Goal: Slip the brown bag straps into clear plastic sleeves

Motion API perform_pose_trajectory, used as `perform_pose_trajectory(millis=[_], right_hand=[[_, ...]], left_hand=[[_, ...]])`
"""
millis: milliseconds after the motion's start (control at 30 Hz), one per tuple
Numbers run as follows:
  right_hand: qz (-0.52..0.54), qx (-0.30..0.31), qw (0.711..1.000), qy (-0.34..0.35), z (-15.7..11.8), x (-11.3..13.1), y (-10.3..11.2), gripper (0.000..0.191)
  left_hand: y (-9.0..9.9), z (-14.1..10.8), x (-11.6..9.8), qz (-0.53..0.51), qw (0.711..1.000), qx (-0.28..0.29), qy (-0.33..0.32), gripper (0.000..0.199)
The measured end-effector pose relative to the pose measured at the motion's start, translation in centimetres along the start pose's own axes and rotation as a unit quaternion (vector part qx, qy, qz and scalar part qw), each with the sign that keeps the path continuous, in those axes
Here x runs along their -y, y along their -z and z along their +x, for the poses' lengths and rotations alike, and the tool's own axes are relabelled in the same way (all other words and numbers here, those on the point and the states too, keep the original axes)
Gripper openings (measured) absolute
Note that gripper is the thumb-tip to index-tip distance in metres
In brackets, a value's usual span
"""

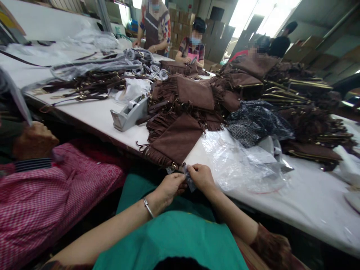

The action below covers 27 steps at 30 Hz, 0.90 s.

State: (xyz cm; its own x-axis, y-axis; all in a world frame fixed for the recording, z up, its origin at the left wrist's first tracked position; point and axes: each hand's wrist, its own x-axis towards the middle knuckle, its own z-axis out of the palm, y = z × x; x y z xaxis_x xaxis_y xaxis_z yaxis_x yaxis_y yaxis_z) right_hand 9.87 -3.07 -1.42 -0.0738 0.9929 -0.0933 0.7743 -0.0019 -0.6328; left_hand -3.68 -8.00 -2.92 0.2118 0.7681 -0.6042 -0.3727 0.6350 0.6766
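A brown fringed bag (178,138) lies at the near edge of the table, its metal ring end pointing toward me. Just off that edge, my left hand (171,186) and my right hand (201,176) meet with their fingers pinched. Between them is a small piece of clear plastic wrap (190,180), beside the bag's metal ring (173,165). Both hands grip the wrap; how it is fixed to the bag is too small to tell. More brown fringed bags (195,92) are heaped right behind this one.
A tape dispenser (131,112) stands left of the bags. Clear plastic bags (242,161) spread over the white table (306,191) at right. Wrapped straps (92,71) lie at back left. A co-worker's hand (36,140) is close on my left; other people work across the table.
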Motion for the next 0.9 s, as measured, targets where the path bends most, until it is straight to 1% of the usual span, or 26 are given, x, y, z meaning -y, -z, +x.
perform_pose_trajectory(millis=[133, 300, 433, 533, 633, 733, 833, 900], right_hand=[[-0.024, 0.002, 1.000, -0.003, 0.8, 0.4, -0.2, 0.038], [-0.036, 0.024, 0.999, 0.014, 0.7, 0.5, 0.5, 0.041], [-0.022, 0.036, 0.999, 0.005, 0.2, 0.0, 1.1, 0.034], [-0.014, 0.042, 0.999, -0.002, 0.2, -0.4, 1.2, 0.027], [-0.009, 0.034, 0.999, -0.009, 0.5, -0.6, 1.0, 0.026], [-0.022, 0.015, 1.000, -0.008, 1.1, -0.5, 0.8, 0.026], [-0.053, 0.017, 0.998, 0.008, 1.7, -0.1, 0.6, 0.026], [-0.067, 0.025, 0.997, 0.016, 2.2, 0.1, 0.6, 0.027]], left_hand=[[-0.3, 0.9, 0.0, -0.009, 0.999, -0.023, -0.020, 0.024], [-0.5, 1.6, 0.3, 0.003, 0.997, -0.046, -0.068, 0.023], [-0.7, 1.5, 0.3, 0.035, 0.991, -0.094, -0.091, 0.018], [-1.1, 1.2, 0.1, 0.056, 0.986, -0.116, -0.101, 0.013], [-1.6, 1.0, -0.1, 0.059, 0.987, -0.117, -0.096, 0.014], [-1.7, 0.9, -0.2, 0.044, 0.990, -0.113, -0.066, 0.016], [-1.8, 0.8, -0.1, 0.023, 0.996, -0.082, -0.038, 0.021], [-1.9, 0.8, 0.0, 0.016, 0.998, -0.061, -0.032, 0.026]])
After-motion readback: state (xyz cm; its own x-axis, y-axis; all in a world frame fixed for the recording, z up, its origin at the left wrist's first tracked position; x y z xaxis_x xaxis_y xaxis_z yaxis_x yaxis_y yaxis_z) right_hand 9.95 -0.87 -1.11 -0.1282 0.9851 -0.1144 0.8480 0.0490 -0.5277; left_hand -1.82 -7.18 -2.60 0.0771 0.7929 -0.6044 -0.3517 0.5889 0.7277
